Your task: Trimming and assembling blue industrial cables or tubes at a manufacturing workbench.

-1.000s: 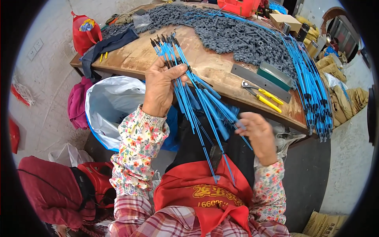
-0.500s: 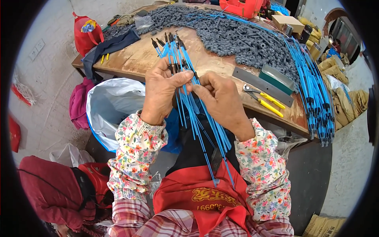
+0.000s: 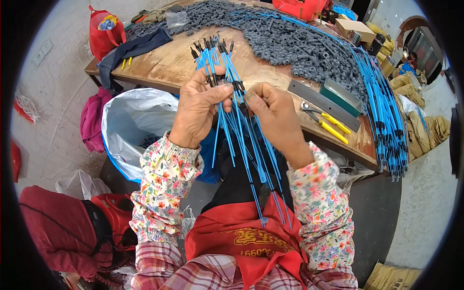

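Note:
A bundle of thin blue tubes (image 3: 246,164) with black fittings hangs in front of me, its upper ends over the table edge and its lower ends against my red apron (image 3: 251,232). My left hand (image 3: 203,101) is closed round the upper part, thumb across the tubes. Beside it on the right, my right hand (image 3: 270,108) pinches at one of the blue tubes by a black fitting, thumb against bent forefinger. The exact spot of that pinch is partly hidden by the fingers.
Dark grey fittings (image 3: 290,43) are heaped on the wooden table (image 3: 193,48). Yellow-handled pliers (image 3: 333,130), a metal bar and a green tray (image 3: 340,96) lie at right. More blue tubes (image 3: 386,121) hang over the right edge. A white-lined bin (image 3: 118,121) stands at left.
The tubes have fanned apart more below my hands. My right hand has shifted slightly right and up along the bundle, while my left hand keeps its hold.

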The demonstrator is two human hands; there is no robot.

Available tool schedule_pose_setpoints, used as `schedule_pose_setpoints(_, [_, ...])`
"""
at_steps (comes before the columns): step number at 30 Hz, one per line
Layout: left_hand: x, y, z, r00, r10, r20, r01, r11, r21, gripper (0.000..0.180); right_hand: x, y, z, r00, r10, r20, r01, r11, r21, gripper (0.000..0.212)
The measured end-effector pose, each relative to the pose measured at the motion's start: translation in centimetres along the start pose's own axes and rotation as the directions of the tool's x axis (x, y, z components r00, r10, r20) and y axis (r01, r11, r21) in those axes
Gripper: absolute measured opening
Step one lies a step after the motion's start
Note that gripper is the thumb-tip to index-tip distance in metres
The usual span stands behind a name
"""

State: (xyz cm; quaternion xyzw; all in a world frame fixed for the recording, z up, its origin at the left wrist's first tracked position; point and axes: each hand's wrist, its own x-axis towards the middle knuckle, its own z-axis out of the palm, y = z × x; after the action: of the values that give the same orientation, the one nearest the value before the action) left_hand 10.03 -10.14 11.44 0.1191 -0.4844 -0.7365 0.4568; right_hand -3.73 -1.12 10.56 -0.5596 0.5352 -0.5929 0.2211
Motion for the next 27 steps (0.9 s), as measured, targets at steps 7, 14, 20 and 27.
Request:
schedule_pose_setpoints(7, [-0.6, 0.1, -0.9, 0.997, -0.004, -0.081, 0.009, 0.998, 0.059, 0.027, -1.8, -1.6, 2.4, 0.957, -0.274, -0.097, 0.203, 0.868, -0.453, 0.023])
schedule_pose_setpoints(14, [-0.7, 0.9, -1.3, 0.993, -0.029, -0.113, 0.036, 0.998, 0.059, 0.026, -1.3, -1.4, 2.6, 0.957, -0.283, -0.067, 0.166, 0.719, -0.675, 0.020])
schedule_pose_setpoints(20, [1.6, -0.9, -2.9, 0.998, -0.046, -0.033, 0.053, 0.963, 0.265, 0.025, -1.2, 0.1, 2.8, 0.943, -0.276, -0.187, 0.080, 0.733, -0.676, 0.009])
schedule_pose_setpoints(27, [7.3, -0.4, -13.7, 0.913, 0.212, 0.348, -0.373, 0.778, 0.505, 0.039, 0.0, -0.7, 3.1, 0.868, -0.359, -0.344, 0.165, 0.861, -0.482, 0.021])
